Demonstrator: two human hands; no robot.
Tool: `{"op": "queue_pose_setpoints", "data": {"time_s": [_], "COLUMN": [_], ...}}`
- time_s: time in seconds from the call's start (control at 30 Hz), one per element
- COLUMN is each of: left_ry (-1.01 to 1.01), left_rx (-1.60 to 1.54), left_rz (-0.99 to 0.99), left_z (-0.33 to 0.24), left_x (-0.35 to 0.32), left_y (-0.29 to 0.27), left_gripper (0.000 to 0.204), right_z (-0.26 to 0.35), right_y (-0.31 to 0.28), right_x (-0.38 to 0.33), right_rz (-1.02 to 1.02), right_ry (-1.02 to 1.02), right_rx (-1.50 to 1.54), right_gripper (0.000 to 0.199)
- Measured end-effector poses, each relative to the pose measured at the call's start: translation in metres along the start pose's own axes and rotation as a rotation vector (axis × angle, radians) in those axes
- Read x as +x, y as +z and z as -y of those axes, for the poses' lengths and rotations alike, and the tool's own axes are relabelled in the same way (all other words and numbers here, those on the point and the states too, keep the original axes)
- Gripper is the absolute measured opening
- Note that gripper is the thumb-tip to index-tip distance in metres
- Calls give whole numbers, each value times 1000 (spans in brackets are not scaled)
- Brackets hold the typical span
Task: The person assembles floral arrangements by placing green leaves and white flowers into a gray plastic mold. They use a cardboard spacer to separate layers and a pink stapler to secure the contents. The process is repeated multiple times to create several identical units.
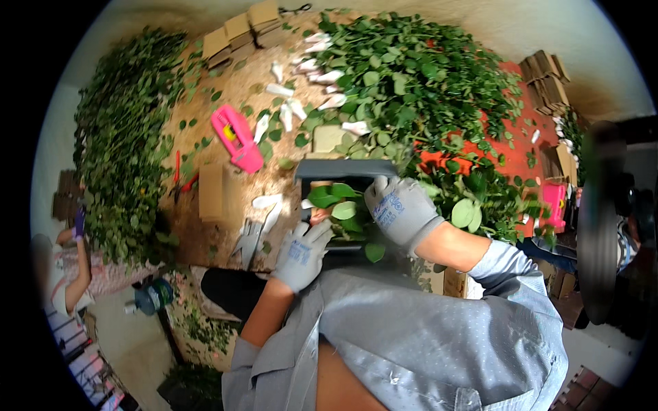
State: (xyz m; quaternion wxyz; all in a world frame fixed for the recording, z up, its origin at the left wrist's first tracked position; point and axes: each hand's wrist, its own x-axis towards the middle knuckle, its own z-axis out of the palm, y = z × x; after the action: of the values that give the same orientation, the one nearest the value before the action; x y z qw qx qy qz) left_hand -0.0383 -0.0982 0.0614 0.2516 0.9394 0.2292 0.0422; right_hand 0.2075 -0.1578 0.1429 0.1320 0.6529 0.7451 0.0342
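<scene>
Both my hands wear grey gloves with blue print. My left hand (pixel 301 257) is closed at the near left of a dark grey frame (pixel 346 168), its fingertips at a small pinkish thing (pixel 319 216), perhaps a flower head. A leafy stem (pixel 346 211) spans the gap between my hands inside the frame, and the left fingers appear closed on its end. My right hand (pixel 401 211) is curled at the frame's right side; what its fingers grip is hidden. Beside my left hand lie garden shears (pixel 250 240) and a flower head in a white sleeve (pixel 267 201).
A pink tool (pixel 236 137), red-handled cutters (pixel 179 178) and a cardboard piece (pixel 214 192) lie on the wooden table (pixel 257 65). Leafy stems with white-wrapped heads (pixel 418 75) pile behind; another leafy heap (pixel 123 137) stands left. A person (pixel 72 274) is at far left.
</scene>
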Motion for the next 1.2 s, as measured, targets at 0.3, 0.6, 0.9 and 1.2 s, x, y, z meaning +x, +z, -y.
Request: {"op": "queue_pose_setpoints", "data": {"time_s": [0.3, 0.6, 0.9, 1.2], "left_ry": [8, 33, -16, -95], "left_rx": [80, 93, 52, -49], "left_rz": [-25, 24, 56, -79], "left_z": [2, 4, 4, 39], "left_x": [-4, -2, -3, 44], "left_y": [7, 5, 5, -36], "left_gripper": [33, 31, 31, 34], "right_z": [22, 51, 52, 41], "right_y": [62, 48, 76, 88], "right_x": [6, 50, 53, 47], "right_rz": [290, 67, 151, 149], "right_ry": [54, -80, -62, 37], "right_rx": [153, 247, 454, 683], "right_gripper": [20, 26, 30, 36]}}
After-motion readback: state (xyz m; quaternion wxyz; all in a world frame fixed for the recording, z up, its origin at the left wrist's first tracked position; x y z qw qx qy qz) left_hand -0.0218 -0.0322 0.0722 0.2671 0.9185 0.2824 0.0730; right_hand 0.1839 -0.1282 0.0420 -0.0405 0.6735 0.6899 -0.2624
